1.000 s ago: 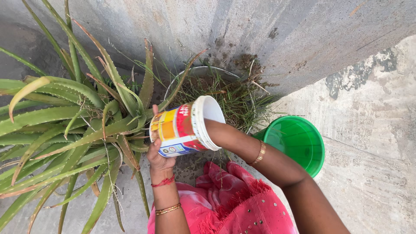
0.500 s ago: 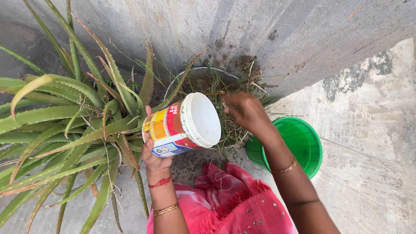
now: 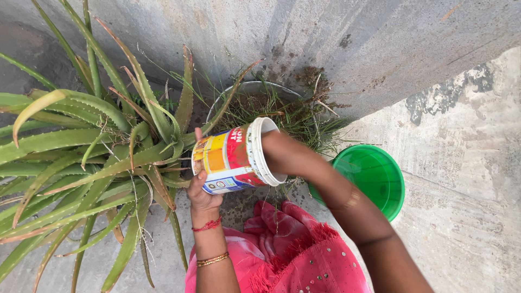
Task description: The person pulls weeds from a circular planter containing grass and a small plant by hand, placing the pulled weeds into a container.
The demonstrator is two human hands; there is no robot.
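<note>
Rough grey concrete floor [image 3: 467, 163], stained and patchy, meeting a grey wall [image 3: 336, 43] at the top. Standing on it against the wall, a round pot [image 3: 255, 89] full of thin grass and dry stems, with soil crumbs scattered on the concrete beside its rim. Just right of the pot, a green bucket [image 3: 374, 179], upright and open-mouthed, on bare floor. To the left, a large aloe [image 3: 81, 152] spreading long spiked leaves over the concrete, its container hidden under the foliage. At the bottom edge, pink cloth [image 3: 293, 255] bunched over the floor.
</note>
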